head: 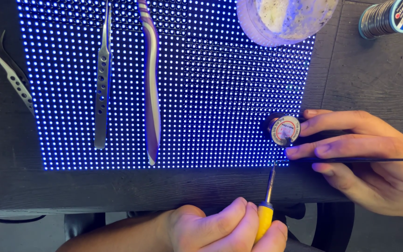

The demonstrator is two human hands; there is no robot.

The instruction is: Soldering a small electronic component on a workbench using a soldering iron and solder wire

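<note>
Left hand (229, 228) grips soldering iron (267, 196), shaft upright, tip meeting right hand (364, 158)'s pinched thin black strip (364, 160) at LED panel (201, 93) edge.

Two hands (229, 228) – three tweezers (102, 79), two wire spools (284, 129), one lit panel (201, 93), one soldering iron (267, 200)

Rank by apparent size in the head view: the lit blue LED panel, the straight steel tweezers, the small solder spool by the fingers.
1. Lit blue LED panel
2. Straight steel tweezers
3. Small solder spool, clearly smallest
</note>
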